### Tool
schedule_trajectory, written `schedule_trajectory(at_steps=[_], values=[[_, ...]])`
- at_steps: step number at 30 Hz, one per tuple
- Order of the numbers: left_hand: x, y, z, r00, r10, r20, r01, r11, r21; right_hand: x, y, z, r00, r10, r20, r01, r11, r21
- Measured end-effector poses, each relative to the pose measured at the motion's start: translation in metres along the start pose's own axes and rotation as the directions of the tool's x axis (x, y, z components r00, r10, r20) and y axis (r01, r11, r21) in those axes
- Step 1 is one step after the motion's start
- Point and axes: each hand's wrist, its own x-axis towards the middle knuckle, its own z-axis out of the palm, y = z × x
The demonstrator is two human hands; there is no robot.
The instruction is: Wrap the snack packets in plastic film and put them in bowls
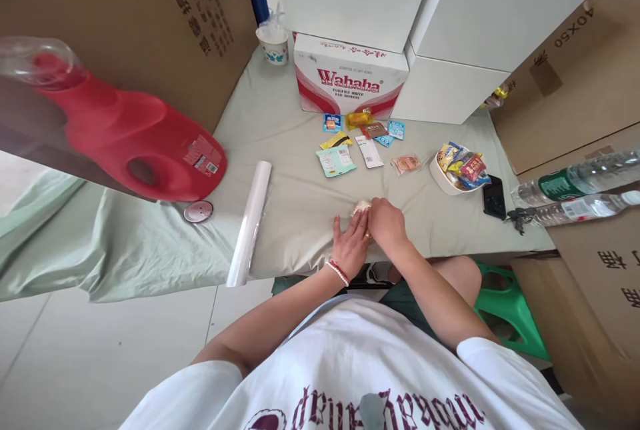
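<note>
A small pale snack packet in a clear, shiny wrapper (362, 205) lies near the front edge of the cloth-covered table, mostly covered by my hands. My left hand (351, 242) lies flat there, fingers stretched over the packet and thumb spread to the side. Closed in a pinch, my right hand (387, 223) is at the packet's right side, its fingertips hidden. Beyond the hands lie a flat pinkish packet (407, 163), a white packet (369, 151) and a mint-green packet (335, 160).
A roll of plastic film (249, 223) lies at left, near a large red jug (145, 137). To the right are a white bowl of snack packets (443, 180), a black phone (494, 197) and plastic bottles (585, 207). The Wahaha box (350, 80) stands behind.
</note>
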Motion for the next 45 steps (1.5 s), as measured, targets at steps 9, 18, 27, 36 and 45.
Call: schedule_trajectory(at_steps=[9, 18, 27, 36, 45], values=[[-0.015, -0.029, 0.005, 0.968, 0.053, -0.245, -0.187, 0.805, -0.563, -0.006, 0.005, 0.022, 0.979, -0.202, 0.001, 0.192, 0.932, 0.307], [0.002, -0.021, -0.013, 0.992, 0.125, -0.015, -0.124, 0.963, -0.238, -0.001, 0.045, 0.021, 0.992, -0.094, 0.088, -0.051, 0.343, 0.938], [0.003, -0.025, -0.012, 0.989, 0.126, 0.077, -0.116, 0.984, -0.132, -0.031, 0.115, 0.025, 0.964, -0.209, -0.165, 0.266, 0.758, 0.595], [0.013, -0.019, -0.007, 0.985, -0.078, -0.151, 0.04, 0.97, -0.238, -0.023, 0.079, 0.031, 0.866, -0.413, -0.282, 0.499, 0.729, 0.468], [0.041, 0.014, -0.034, 0.946, -0.285, 0.158, 0.215, 0.181, -0.96, -0.042, 0.102, 0.004, 0.917, -0.289, -0.274, 0.397, 0.639, 0.658]])
